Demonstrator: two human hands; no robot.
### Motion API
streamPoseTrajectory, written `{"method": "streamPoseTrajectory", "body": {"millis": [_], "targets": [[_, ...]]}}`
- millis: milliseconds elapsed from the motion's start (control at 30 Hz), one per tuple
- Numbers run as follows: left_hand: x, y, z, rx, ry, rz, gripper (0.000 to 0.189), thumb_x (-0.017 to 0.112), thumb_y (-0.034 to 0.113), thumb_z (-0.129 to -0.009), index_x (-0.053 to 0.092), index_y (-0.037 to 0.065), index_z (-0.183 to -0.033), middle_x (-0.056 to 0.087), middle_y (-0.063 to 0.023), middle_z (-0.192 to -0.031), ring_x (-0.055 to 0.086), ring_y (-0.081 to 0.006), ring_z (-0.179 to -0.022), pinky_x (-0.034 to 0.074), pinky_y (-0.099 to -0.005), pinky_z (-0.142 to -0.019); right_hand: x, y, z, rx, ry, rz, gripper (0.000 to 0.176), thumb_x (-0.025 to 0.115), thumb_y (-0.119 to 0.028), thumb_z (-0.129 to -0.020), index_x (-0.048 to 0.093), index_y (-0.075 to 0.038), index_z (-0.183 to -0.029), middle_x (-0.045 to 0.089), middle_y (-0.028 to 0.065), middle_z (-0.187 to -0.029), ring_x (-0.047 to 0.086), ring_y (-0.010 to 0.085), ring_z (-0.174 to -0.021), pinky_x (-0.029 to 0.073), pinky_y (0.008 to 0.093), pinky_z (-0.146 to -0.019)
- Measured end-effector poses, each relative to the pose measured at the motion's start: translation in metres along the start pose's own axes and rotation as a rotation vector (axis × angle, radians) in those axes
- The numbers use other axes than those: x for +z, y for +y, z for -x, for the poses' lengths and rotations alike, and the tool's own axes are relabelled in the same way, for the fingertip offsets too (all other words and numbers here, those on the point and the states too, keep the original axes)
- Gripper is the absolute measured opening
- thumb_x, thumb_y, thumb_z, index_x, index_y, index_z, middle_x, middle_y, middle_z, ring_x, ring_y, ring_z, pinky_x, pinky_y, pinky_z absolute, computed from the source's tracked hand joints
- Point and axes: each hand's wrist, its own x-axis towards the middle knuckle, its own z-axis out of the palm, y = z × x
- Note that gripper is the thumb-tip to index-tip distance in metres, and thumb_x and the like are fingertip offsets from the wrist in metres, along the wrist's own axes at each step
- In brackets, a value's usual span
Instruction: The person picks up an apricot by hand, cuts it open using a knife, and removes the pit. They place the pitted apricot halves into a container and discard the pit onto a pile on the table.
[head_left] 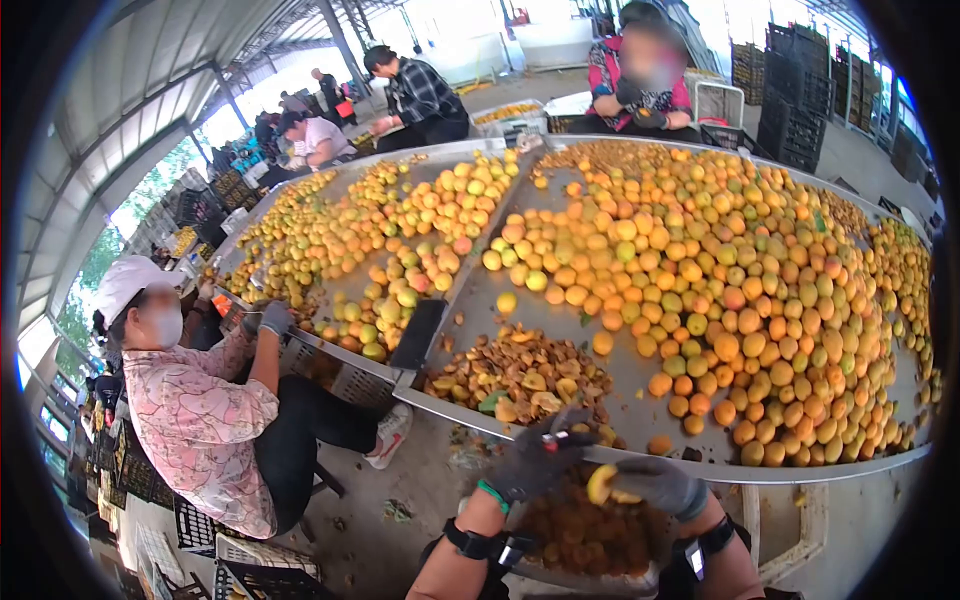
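My left hand [535, 462], in a dark grey glove, is closed at the table's near edge around a small tool with a red part [556, 438]; most of it is hidden by the fingers. Close by on the right, my right hand [665, 486], gloved too, grips a yellow apricot half [601, 484] over a container of apricot pieces [585, 530]. Just beyond my left hand lies a heap of brownish pits and apricot scraps [525, 378]. Many whole apricots [740, 300] are spread over the metal table [510, 300].
A person in a pink patterned shirt [195, 400] sits at the left, working at the same table. Across it sit a person in a plaid shirt [425, 95] and one in a pink and black top [640, 90]. A raised divider [480, 250] splits the tabletop. Black crates [795, 100] are stacked behind.
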Motion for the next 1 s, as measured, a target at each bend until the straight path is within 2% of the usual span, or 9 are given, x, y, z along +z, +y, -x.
{"method": "streamPoseTrajectory", "body": {"millis": [133, 200, 233, 333, 400, 467, 600, 833, 1000], "targets": [[0.0, 0.047, 0.01, -0.131, 0.098, -0.026, 0.066, 0.062, 0.0, -0.086, 0.03, 0.008, -0.144, 0.068, -0.008, -0.106, 0.063, -0.0092, -0.085, 0.049, -0.0213, -0.066, 0.007, 0.01, -0.001, -0.063, -0.398, 0.589, 0.029, 0.06, -0.02, -0.091, 0.062, -0.001, -0.113, 0.064, 0.0062, -0.088, 0.062, 0.0139, -0.085, 0.051, 0.0251, -0.071], [0.0, 0.052, 0.012, -0.079, 0.207, 0.017, 0.048, 0.06, -0.003, -0.085, 0.047, 0.005, -0.131, 0.067, -0.0079, -0.107, 0.065, -0.014, -0.088, 0.049, -0.0223, -0.059, 0.007, 0.017, -0.003, -0.253, -0.405, 0.499, 0.026, 0.057, -0.02, -0.093, 0.063, -0.001, -0.11, 0.065, 0.0059, -0.09, 0.062, 0.0136, -0.089, 0.051, 0.026, -0.073], [-0.003, 0.049, 0.013, -0.044, 0.302, -0.045, 0.047, 0.062, -0.004, -0.082, 0.05, 0.005, -0.127, 0.068, -0.0105, -0.101, 0.062, -0.0102, -0.066, 0.041, -0.02, -0.044, 0.006, 0.014, -0.006, -0.251, -0.363, 0.333, 0.027, 0.056, -0.02, -0.093, 0.062, -0.001, -0.111, 0.066, 0.006, -0.093, 0.062, 0.0146, -0.09, 0.051, 0.0261, -0.073], [-0.015, 0.055, 0.016, -0.11, 0.344, 0.09, 0.048, 0.064, -0.003, -0.08, 0.051, 0.006, -0.126, 0.069, -0.0115, -0.094, 0.054, -0.0072, -0.049, 0.037, -0.0199, -0.04, 0.006, -0.006, -0.001, -0.093, -0.282, -0.137, 0.032, 0.049, -0.026, -0.097, 0.058, -0.002, -0.115, 0.066, 0.0059, -0.096, 0.063, 0.0179, -0.091, 0.051, 0.0267, -0.072], [-0.018, 0.054, 0.016, -0.102, 0.336, 0.14, 0.047, 0.063, -0.003, -0.081, 0.052, 0.005, -0.125, 0.069, -0.0115, -0.092, 0.051, -0.007, -0.045, 0.035, -0.0199, -0.037, 0.018, -0.014, -0.005, -0.216, 0.098, -0.696, 0.033, 0.043, -0.029, -0.099, 0.058, -0.003, -0.114, 0.065, 0.0115, -0.093, 0.062, 0.019, -0.084, 0.049, 0.025, -0.059], [-0.014, 0.049, 0.014, -0.086, 0.336, 0.245, 0.044, 0.061, -0.003, -0.082, 0.052, 0.005, -0.124, 0.069, -0.0116, -0.088, 0.046, -0.0066, -0.038, 0.029, -0.0198, -0.032, 0.004, -0.004, -0.013, -0.223, 0.099, -0.713, 0.036, 0.041, -0.032, -0.099, 0.055, -0.004, -0.117, 0.065, 0.0095, -0.095, 0.063, 0.0186, -0.083, 0.05, 0.0248, -0.062], [0.001, 0.043, 0.01, -0.184, 0.256, 0.204, 0.038, 0.059, -0.003, -0.083, 0.053, 0.004, -0.12, 0.068, -0.0134, -0.089, 0.044, -0.007, -0.037, 0.029, -0.0203, -0.032, -0.002, 0.007, -0.019, -0.273, 0.241, -0.658, 0.039, 0.038, -0.034, -0.1, 0.051, -0.005, -0.121, 0.066, 0.0076, -0.096, 0.063, 0.0178, -0.079, 0.05, 0.0246, -0.063], [0.017, 0.036, 0.008, -0.249, 0.177, 0.072, 0.032, 0.064, 0.006, -0.085, 0.055, 0.005, -0.116, 0.07, -0.0098, -0.085, 0.048, -0.0062, -0.043, 0.035, -0.019, -0.037, -0.004, 0.01, -0.028, -0.484, 0.139, -0.845, 0.036, 0.051, -0.001, -0.087, 0.049, -0.004, -0.122, 0.056, 0.0142, -0.121, 0.055, 0.0277, -0.114, 0.042, 0.043, -0.103], [0.021, 0.028, 0.007, -0.261, 0.114, 0.009, 0.028, 0.063, 0.009, -0.087, 0.056, 0.006, -0.114, 0.069, -0.0076, -0.084, 0.05, -0.0072, -0.045, 0.036, -0.0206, -0.038, -0.003, 0.008, -0.025, -0.455, 0.158, -0.829, 0.042, 0.052, 0.006, -0.081, 0.051, -0.009, -0.121, 0.055, 0.0137, -0.122, 0.054, 0.0277, -0.116, 0.041, 0.0465, -0.104]]}}
